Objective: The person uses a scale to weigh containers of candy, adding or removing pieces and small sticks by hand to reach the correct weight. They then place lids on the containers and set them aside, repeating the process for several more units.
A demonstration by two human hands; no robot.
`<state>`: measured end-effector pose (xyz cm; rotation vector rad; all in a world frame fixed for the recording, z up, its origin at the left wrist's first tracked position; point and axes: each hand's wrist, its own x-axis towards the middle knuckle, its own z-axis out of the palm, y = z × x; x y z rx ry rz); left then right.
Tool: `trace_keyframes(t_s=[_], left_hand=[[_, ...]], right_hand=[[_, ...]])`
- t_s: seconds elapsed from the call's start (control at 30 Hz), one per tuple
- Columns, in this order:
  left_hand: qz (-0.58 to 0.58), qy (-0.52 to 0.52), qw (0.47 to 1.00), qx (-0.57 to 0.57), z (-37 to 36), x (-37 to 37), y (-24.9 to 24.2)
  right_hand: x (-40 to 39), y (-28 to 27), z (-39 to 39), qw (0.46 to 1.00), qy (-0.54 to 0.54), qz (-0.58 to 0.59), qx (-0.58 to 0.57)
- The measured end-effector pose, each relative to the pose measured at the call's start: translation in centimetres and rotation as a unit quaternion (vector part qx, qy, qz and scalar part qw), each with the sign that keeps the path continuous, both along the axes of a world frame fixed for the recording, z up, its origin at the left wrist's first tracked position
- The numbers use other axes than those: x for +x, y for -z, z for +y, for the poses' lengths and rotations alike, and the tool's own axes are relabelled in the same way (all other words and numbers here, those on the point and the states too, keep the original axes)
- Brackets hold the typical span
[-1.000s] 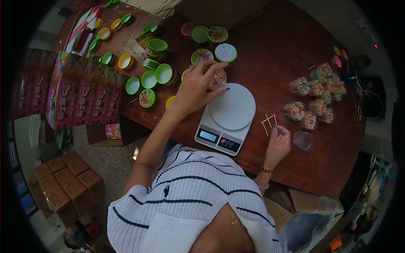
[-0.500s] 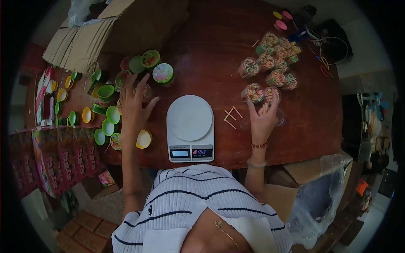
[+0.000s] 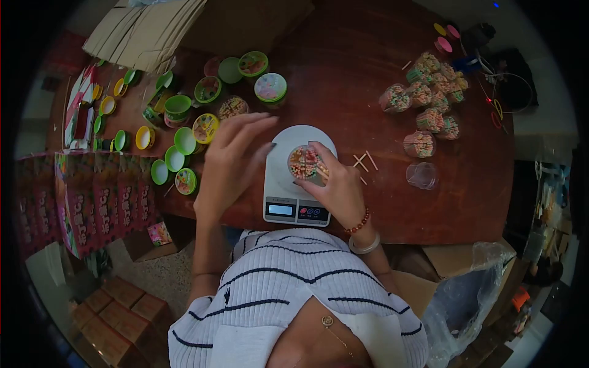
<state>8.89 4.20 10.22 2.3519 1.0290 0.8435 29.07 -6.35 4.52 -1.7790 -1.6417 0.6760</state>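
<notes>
My right hand (image 3: 337,184) grips a clear round cup of colourful sticks (image 3: 304,162) on the plate of the white kitchen scale (image 3: 282,178). A few sticks also show between its fingers. My left hand (image 3: 233,153) hovers just left of the scale, fingers apart and holding nothing. Near it stand an open cup of sticks (image 3: 233,107) and a yellow-rimmed container (image 3: 205,128). Loose sticks (image 3: 361,161) lie on the table right of the scale.
Several filled cups (image 3: 420,145) cluster at the right, near an empty clear cup (image 3: 422,176). Green and yellow lids and tubs (image 3: 178,105) spread over the left. Cardboard (image 3: 144,30) stands at the back left, pink printed packages (image 3: 98,196) at the left edge.
My right hand has moved left from the filled cups to the scale, with a cup now in its grip. My left hand has come back from the lids toward the scale. The view has shifted.
</notes>
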Motion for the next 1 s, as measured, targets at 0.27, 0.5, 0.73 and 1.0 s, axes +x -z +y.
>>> trace_keyframes(t_s=[0.27, 0.5, 0.73, 1.0], left_hand=[[-0.099, 0.211, 0.969, -0.079, -1.0, 4.6, 0.6], [-0.16, 0.224, 0.948, -0.16, 1.6, 5.7, -1.3], [-0.211, 0.2, 0.918, -0.27, 1.7, 5.6, 0.7], [-0.074, 0.246, 0.957, -0.131, 2.1, 4.7, -0.3]], right_hand=[[0.5, -3.1, 1.3, 0.967, 0.021, 0.254, 0.008], [2.4, -4.7, 2.7, 0.935, -0.052, 0.35, 0.019], [3.6, -4.8, 2.2, 0.87, -0.114, 0.472, -0.083], [1.4, -4.0, 2.5, 0.857, -0.054, 0.506, -0.081]])
